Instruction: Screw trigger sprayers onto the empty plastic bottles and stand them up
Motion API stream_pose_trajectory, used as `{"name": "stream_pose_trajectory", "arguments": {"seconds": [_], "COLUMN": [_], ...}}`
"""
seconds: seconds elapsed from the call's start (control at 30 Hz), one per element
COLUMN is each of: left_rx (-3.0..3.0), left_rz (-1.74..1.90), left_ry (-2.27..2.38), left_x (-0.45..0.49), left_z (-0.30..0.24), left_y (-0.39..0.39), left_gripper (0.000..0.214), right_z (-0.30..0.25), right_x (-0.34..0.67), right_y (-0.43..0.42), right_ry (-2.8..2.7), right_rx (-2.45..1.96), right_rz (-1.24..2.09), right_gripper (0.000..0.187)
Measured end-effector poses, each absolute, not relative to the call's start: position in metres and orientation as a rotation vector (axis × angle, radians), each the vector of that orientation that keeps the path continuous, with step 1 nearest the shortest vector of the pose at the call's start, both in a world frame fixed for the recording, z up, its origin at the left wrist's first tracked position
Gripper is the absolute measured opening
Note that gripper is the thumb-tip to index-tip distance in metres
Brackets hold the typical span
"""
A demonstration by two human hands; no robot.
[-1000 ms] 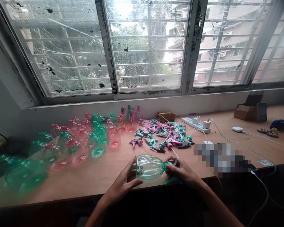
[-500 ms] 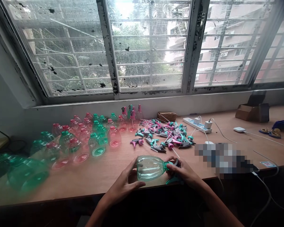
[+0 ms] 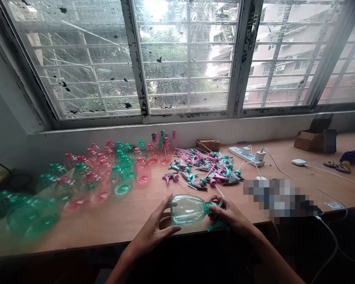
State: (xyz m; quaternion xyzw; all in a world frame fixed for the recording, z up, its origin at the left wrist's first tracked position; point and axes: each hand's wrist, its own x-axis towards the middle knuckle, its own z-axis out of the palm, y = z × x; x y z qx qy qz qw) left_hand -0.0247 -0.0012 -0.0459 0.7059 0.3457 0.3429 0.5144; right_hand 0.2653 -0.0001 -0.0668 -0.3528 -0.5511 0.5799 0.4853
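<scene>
A clear green spray bottle [image 3: 187,210] lies sideways in the air over the table's front edge, its base to the left and its neck to the right. My left hand [image 3: 156,225] cups the base, with the thumb below and the fingers behind it. At the neck, the thumb and fingers of my right hand [image 3: 229,215] are closed round the green collar. A green trigger [image 3: 217,225] shows below that hand; the rest of the sprayer head is mostly hidden. Beyond the bottle lies a pile of pink, green and black sprayer heads [image 3: 205,165].
Several pink and green bottles without heads [image 3: 121,179] stand along the left of the table [image 3: 130,215]. Finished-looking spray bottles [image 3: 165,152] stand by the wall. A power strip [image 3: 245,156], cables, an open cardboard box [image 3: 309,138] and a blurred-out patch [image 3: 281,199] are on the right.
Almost nothing differs. Both hands keep the bottle in nearly the same place, and the view has shifted very slightly.
</scene>
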Motion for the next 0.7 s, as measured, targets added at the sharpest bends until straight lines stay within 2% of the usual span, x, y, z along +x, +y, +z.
{"name": "stream_pose_trajectory", "arguments": {"seconds": [0.23, 0.53, 0.7], "left_rx": [1.697, 1.724, 1.633], "left_rz": [0.842, 0.858, 0.86], "left_ry": [0.833, 0.788, 0.741], "left_x": [-0.025, -0.0243, -0.022], "left_z": [-0.0468, -0.0461, -0.0442], "left_y": [-0.0016, -0.0017, -0.0016], "left_gripper": [0.098, 0.093, 0.102], "right_z": [-0.0657, -0.0633, -0.064], "right_x": [0.2643, 0.2631, 0.2629], "right_y": [-0.0016, -0.0016, -0.0017], "right_ry": [-1.326, -1.306, -1.343], "right_rx": [-0.869, -0.886, -0.883], "right_rz": [1.395, 1.401, 1.389], "right_gripper": [0.037, 0.04, 0.037]}}
